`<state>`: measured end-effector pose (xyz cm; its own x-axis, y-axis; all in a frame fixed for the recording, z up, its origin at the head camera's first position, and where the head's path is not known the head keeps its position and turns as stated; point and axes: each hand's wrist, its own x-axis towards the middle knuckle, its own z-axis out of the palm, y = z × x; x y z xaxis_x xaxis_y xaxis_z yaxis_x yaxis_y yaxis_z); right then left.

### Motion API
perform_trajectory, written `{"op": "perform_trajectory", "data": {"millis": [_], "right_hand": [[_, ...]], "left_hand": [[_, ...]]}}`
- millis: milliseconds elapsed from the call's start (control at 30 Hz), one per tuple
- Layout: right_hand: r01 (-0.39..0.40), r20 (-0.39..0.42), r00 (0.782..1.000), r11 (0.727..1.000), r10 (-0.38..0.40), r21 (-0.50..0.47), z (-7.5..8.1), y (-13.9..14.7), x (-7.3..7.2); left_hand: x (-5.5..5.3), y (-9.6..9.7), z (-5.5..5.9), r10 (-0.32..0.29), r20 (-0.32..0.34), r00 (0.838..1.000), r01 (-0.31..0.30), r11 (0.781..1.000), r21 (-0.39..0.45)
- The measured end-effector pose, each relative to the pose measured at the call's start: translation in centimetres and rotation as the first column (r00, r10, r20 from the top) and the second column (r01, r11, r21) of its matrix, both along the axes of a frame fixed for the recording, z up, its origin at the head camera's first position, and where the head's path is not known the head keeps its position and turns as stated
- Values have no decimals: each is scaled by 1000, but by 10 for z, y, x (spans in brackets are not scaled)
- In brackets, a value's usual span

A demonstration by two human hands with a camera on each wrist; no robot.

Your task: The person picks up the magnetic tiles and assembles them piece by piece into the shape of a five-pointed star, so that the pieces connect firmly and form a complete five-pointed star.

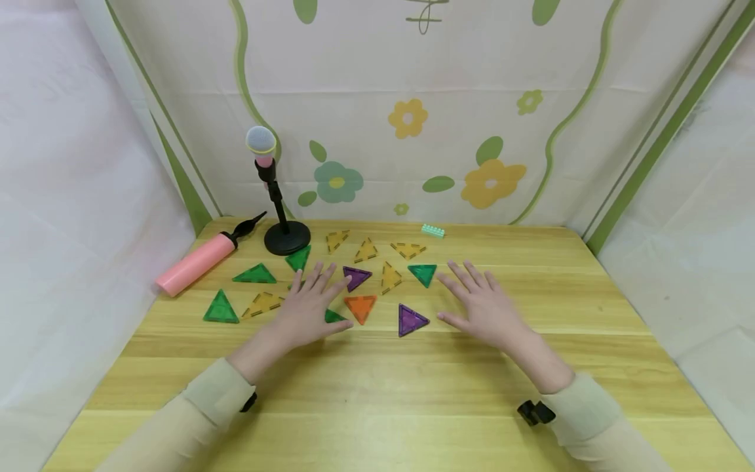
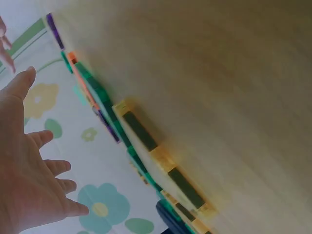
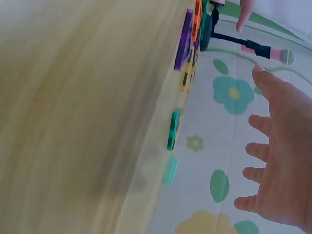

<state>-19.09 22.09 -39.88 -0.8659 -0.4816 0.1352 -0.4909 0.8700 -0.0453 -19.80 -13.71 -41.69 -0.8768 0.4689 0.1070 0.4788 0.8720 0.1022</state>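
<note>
My left hand (image 1: 305, 313) hovers palm down above the tabletop, fingers spread, hiding parts of some green triangular magnetic tiles. It holds nothing; the left wrist view has a gap between the hand (image 2: 34, 165) and a yellow tile (image 2: 161, 158). To the right, my right hand (image 1: 488, 313) is also raised with spread fingers, its thumb near a purple triangle tile (image 1: 411, 320) and its fingertips near a teal triangle tile (image 1: 423, 274). Between the hands lie an orange triangle tile (image 1: 360, 308), another purple tile (image 1: 356, 278) and a yellow tile (image 1: 390, 278).
A toy microphone on a black stand (image 1: 286, 237) stands at the back left, beside a pink hand pump (image 1: 197, 264). Several yellow tiles (image 1: 366, 250) and a mint toy brick (image 1: 433, 231) lie toward the back edge. Green tiles (image 1: 221, 307) lie at the left. A patterned curtain (image 1: 377, 144) encloses the table.
</note>
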Motion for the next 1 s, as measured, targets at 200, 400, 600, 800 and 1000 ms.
{"op": "perform_trajectory", "data": {"millis": [200,400,600,800,1000], "right_hand": [[-65,13,998,998,65,7,-9,-14,-3],[-154,3,988,988,154,-5,-20,-26,-11],[-276,30,961,961,276,15,-31,-31,-22],[-403,83,912,915,402,-6,-42,-33,-31],[-502,183,840,860,511,-96,-44,-33,-42]], "left_hand": [[-7,6,-9,-40,30,999,41,999,-17],[-15,9,-13,-106,30,994,107,994,-19],[-27,8,-17,-204,72,976,205,979,-5],[-37,13,-18,-303,95,948,303,953,20],[-45,17,-22,-368,54,928,367,930,31]]}}
